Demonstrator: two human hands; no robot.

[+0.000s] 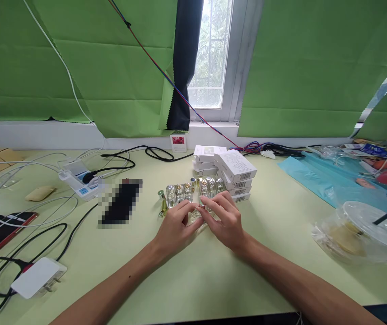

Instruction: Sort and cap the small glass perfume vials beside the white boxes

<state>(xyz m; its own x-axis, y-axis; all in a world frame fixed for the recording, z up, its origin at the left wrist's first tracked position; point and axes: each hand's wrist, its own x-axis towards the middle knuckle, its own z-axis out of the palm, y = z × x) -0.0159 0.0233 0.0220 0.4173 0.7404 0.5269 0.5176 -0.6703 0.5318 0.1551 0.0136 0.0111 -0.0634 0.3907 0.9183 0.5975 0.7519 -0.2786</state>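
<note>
My left hand [179,222] and my right hand [225,220] meet over the table, fingertips almost touching. Between them is a small clear glass bottle [194,217], mostly covered by my fingers. My left thumb and fingers close around it. At its top my right fingertips pinch together; what is in them is too small to make out. Just behind stand several glass bottles with metallic tops, in a left group [179,193] and a right group [212,186]. Left of these are gold-coloured spray tops [162,203], one upright.
Stacked white boxes [237,169] stand behind my right hand. A pixelated dark rectangle [120,203], a power strip [83,183] and a white charger [39,277] with loose cables lie left. At right are a lidded plastic cup [376,225] and blue plastic sheeting [315,176].
</note>
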